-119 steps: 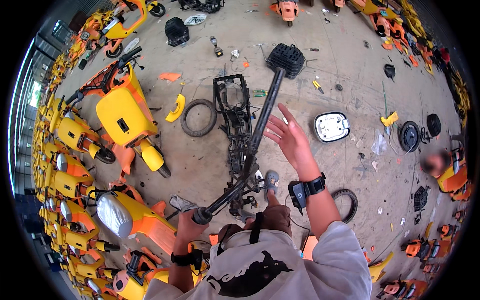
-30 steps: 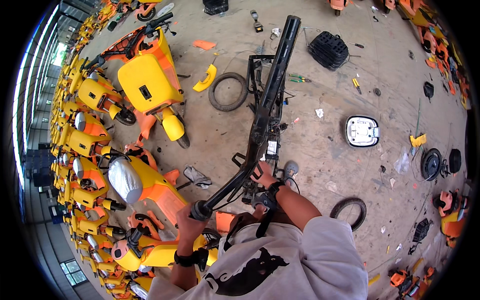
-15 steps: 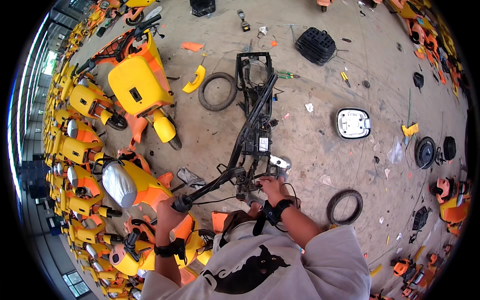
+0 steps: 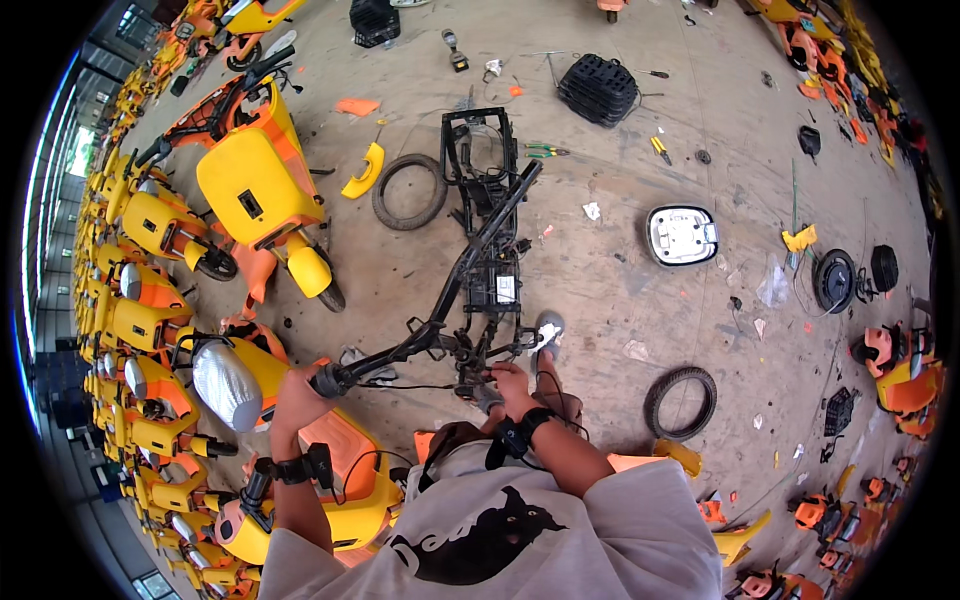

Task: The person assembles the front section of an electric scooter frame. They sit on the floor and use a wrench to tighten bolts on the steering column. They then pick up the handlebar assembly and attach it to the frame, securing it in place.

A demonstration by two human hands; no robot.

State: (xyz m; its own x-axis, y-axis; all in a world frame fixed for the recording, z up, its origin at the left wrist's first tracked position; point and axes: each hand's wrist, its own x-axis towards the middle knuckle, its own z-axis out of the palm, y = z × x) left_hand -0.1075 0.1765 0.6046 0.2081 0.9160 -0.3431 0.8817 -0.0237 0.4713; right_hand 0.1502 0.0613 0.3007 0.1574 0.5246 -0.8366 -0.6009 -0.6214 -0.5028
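A stripped black scooter frame [image 4: 492,285] lies on the floor in front of me, its bare tubes and loose cables showing. Across it, slanting from lower left to upper right, runs a long black handlebar [image 4: 440,315]. My left hand [image 4: 298,398] is wrapped around the handlebar's near left end, at the dark grip. At the near end of the frame, my right hand [image 4: 512,390] has its fingers closed against the cluster of brackets and cables by the handlebar's middle. What those fingers pinch is too small to make out. A black cable [image 4: 415,386] stretches between the two hands.
Yellow-and-orange scooters [image 4: 255,185] crowd the left side. Loose tyres [image 4: 410,192] [image 4: 682,403], a white-lined box lid [image 4: 682,236], a black crate [image 4: 598,90], green-handled pliers [image 4: 545,151], a power drill [image 4: 454,50] and a wheel [image 4: 834,281] lie on the concrete floor.
The whole view has shifted a little, so the frame sits farther left. My left hand and the handlebar end have moved left and slightly away from me. My right hand stays at the frame's near end.
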